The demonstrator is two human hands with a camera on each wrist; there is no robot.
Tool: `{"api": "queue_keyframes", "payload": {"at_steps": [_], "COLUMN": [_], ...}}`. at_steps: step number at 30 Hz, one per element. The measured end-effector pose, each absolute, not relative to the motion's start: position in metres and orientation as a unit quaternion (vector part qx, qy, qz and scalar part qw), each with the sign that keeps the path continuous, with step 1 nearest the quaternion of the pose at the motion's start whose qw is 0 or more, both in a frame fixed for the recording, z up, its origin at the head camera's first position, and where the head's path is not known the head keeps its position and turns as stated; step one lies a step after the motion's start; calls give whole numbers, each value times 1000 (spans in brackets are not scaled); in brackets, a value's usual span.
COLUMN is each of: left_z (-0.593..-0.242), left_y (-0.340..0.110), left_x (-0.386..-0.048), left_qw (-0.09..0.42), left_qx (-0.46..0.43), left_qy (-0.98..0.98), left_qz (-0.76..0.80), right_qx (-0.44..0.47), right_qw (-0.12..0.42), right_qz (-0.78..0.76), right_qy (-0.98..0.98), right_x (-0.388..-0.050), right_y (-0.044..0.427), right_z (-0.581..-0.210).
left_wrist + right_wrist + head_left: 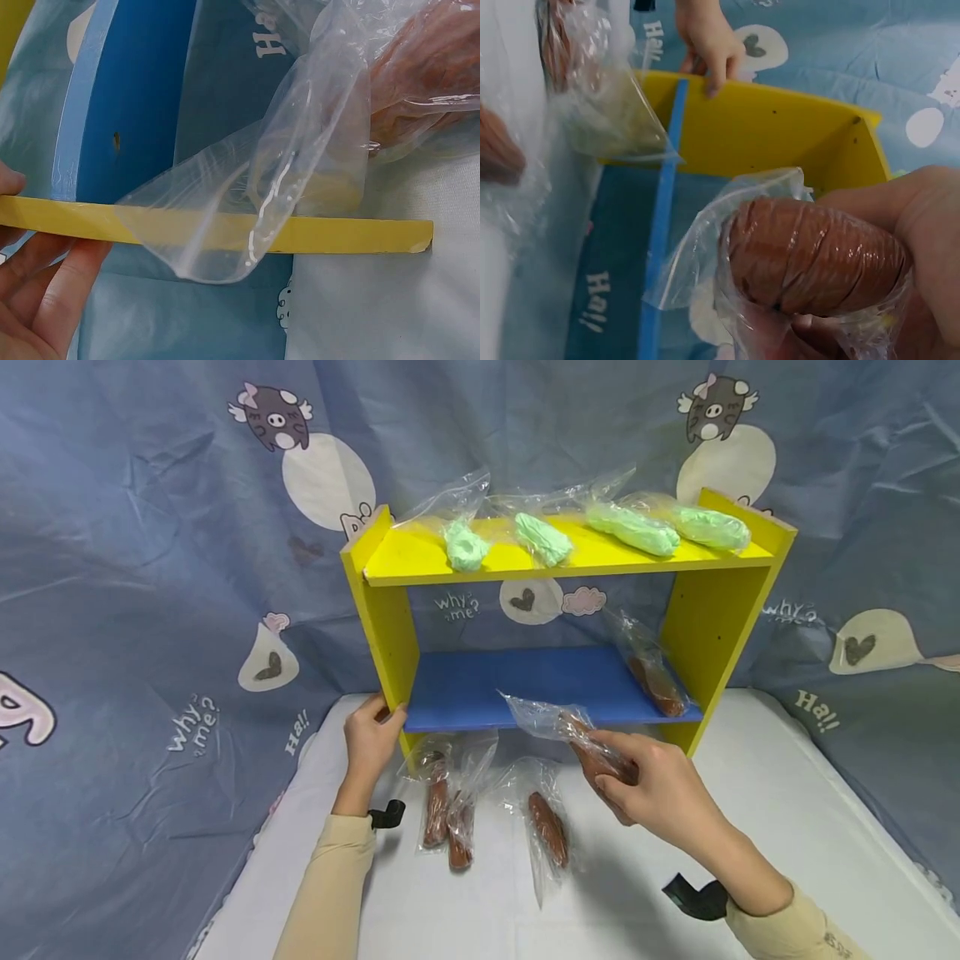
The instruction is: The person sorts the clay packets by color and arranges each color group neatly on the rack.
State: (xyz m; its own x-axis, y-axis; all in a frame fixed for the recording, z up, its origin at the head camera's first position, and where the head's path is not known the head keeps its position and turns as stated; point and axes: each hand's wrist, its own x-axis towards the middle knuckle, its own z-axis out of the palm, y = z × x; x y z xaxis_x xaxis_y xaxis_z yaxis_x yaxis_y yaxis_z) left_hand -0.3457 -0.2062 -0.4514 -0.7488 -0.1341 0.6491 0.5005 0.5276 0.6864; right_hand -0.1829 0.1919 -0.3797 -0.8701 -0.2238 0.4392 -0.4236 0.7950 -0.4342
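Note:
In the head view my right hand [660,785] grips a bagged brown roll [600,768] in front of the blue shelf [517,685]; the right wrist view shows the roll [817,259] close up. My left hand [369,739] holds the left side panel's edge near the blue shelf, fingers [71,285] on its outer face in the left wrist view. Another bagged brown roll [656,685] lies at the blue shelf's right end. On the table, two bagged rolls [436,806] [461,835] lie close together at the left and one [548,828] lies nearer the middle.
The yellow top shelf [495,560] holds several bagged light green pieces [633,529]. The yellow right side panel [720,618] rises beside the blue shelf. White cloth [465,918] covers the table, and a blue patterned curtain [165,635] hangs behind and at both sides.

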Motion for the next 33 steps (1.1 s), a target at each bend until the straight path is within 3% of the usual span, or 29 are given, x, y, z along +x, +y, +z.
{"api": "queue_keyframes", "payload": {"at_steps": [5,13,24,33], "left_z": [-451,-453,-456,-452], "left_y": [-206,-205,-206,-207], "left_x": [-348,-348,-348,-348], "left_qw": [333,334,339,344], "left_qx": [-113,-113,-115,-117], "left_qy": [-805,-806,-806,-803], "left_qz": [-478,-475,-471,-473], "right_qx": [173,141,72,51], "right_qw": [242,276,288,258], "right_qz": [244,220,273,275], "right_qy": [-923,-925,-915,-925], "right_x": [-200,-242,-296,-330], "right_y": [195,203,216,214], "right_z": [-365,-354,-360,-376]}}
